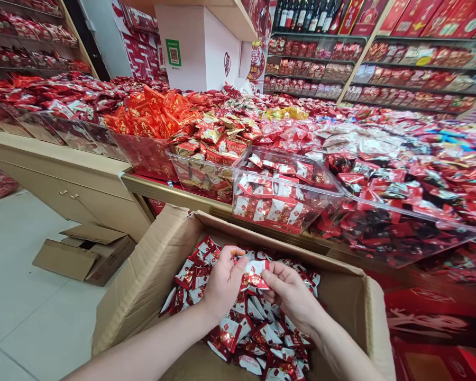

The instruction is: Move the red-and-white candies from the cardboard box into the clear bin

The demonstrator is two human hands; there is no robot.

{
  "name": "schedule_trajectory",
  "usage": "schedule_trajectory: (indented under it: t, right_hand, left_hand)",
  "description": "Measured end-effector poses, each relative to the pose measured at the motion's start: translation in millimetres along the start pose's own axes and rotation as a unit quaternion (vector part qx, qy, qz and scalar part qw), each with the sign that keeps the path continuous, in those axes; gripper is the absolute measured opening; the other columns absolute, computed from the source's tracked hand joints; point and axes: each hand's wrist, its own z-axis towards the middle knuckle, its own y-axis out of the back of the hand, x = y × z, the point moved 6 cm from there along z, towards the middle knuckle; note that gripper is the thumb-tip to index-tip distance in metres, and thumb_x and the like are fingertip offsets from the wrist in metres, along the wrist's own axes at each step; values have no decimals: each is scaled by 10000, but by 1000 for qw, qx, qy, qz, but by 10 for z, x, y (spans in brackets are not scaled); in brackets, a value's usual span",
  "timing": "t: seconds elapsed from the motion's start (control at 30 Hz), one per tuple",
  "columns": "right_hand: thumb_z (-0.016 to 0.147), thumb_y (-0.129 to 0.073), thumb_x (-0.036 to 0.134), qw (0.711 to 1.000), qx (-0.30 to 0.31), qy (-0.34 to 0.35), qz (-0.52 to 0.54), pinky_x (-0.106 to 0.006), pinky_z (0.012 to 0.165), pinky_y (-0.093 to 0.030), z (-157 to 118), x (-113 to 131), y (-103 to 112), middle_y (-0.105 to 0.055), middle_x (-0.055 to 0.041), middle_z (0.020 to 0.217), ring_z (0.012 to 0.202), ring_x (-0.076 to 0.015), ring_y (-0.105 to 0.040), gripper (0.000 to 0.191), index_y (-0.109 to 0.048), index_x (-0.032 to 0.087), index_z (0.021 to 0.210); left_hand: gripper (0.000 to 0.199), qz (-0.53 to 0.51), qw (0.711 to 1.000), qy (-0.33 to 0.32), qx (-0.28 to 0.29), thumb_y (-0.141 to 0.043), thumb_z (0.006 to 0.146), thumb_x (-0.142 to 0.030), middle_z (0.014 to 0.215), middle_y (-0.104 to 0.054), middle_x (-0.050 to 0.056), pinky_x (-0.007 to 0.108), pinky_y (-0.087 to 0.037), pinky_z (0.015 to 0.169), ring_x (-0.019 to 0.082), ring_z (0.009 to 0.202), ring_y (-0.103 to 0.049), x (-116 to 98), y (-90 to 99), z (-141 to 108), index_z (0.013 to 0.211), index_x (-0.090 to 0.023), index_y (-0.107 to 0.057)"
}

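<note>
A red and white candy packet [255, 274] is held between both hands above the open cardboard box [133, 280]. My left hand [225, 283] has its thumb and fingers closed on the packet's left side. On the right side, my right hand [287, 291] pinches the packet between thumb and fingers. Many similar red and white packets [230, 330] lie loose in the box under the hands. Just beyond the box, a clear plastic bin [287, 190] holds more packets of like colours, stacked in rows near its front wall.
Bins of orange-red packets [146, 114], durian packets [218, 151] and dark red packets [392, 222] line the counter [55, 164]. A smaller open carton [95, 254] sits on the tiled floor at left. Stocked shelves [313, 58] stand behind.
</note>
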Motion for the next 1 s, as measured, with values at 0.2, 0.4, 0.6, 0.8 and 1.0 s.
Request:
schedule_trajectory:
  t: [0.2,0.4,0.6,0.8,1.0]
  right_hand:
    - [720,-573,317,999,7,2,45,-175,422,-224,-20,26,13,-409,61,521,425,-28,-290,193,-496,142,695]
    - [711,-556,386,995,-58,52,-69,-185,448,-265,-7,50,83,-436,49,549,476,-52,-326,247,-489,152,672]
    - [726,-519,397,968,-25,107,-225,-207,508,-308,-6,221,100,-416,47,560,522,-80,-352,233,-520,170,674]
    - [727,-512,399,953,-22,119,-278,-220,542,-345,-1,213,45,-497,12,620,581,-106,-421,241,-553,162,716]
    - [718,-520,426,982,-23,71,-175,-197,447,-306,8,184,36,-433,42,507,463,-68,-364,295,-484,157,601]
  left_hand:
    - [140,-38,999,10,14,-394,802,-356,548,-350,-86,181,-263,429,54,436,-310,-52,-35,3,871,-233,-389]
    - [218,15,998,-26,55,-375,806,-357,620,-402,-61,210,-329,513,81,519,-372,-67,-25,-34,976,-222,-395]
    - [286,136,982,-28,131,-462,740,-404,733,-526,-6,246,-356,642,131,674,-463,-121,-10,-25,933,-206,-535]
    - [275,21,969,82,232,-525,695,-396,519,-419,-65,186,-263,476,73,509,-333,62,-151,-103,673,-129,-588]
    - [274,-141,961,111,208,-609,642,-365,658,-613,9,221,-363,602,126,636,-482,-84,-197,-115,762,-123,-649]
